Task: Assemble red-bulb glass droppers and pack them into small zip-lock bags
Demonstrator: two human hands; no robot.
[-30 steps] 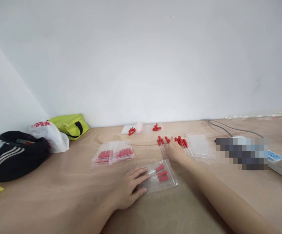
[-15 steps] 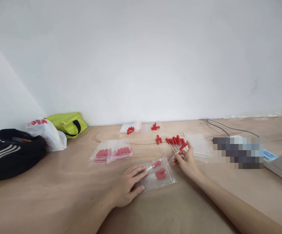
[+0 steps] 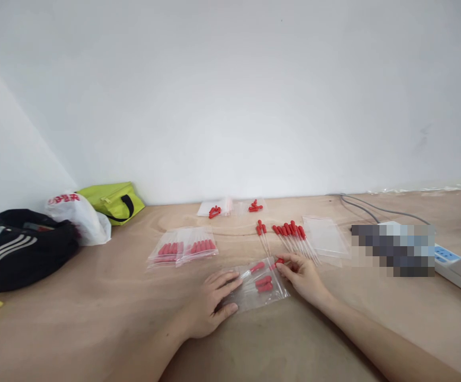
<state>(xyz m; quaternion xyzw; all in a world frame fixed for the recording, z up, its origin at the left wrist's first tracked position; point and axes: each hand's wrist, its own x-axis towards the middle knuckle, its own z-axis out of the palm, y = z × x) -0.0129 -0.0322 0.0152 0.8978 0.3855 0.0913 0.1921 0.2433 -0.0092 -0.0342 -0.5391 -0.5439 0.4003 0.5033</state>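
1. Red-bulbed dropper (image 3: 279, 261) is pinched by the right hand (image 3: 304, 277), at the right edge of the clear bag (image 3: 252, 303); I cannot tell its depth inside.
2. Left hand (image 3: 215, 305) lies spread upon this bag — open, I see; three red bulbs (image 3: 263, 281) show there.
3. Loose droppers (image 3: 289, 229) lie fanned beyond.

- The left hand (image 3: 216, 303) lies palm down, fingers slightly spread, their tips towards the right hand (image 3: 302, 273), the thumb standing apart.
- Behind it, the bare left forearm (image 3: 166, 342) slants in from the near side.
- Well apart from the left, the right hand curls inward, thumb and fingers pinched together.
- The right forearm (image 3: 373, 333), bare too, angles in from the near right.
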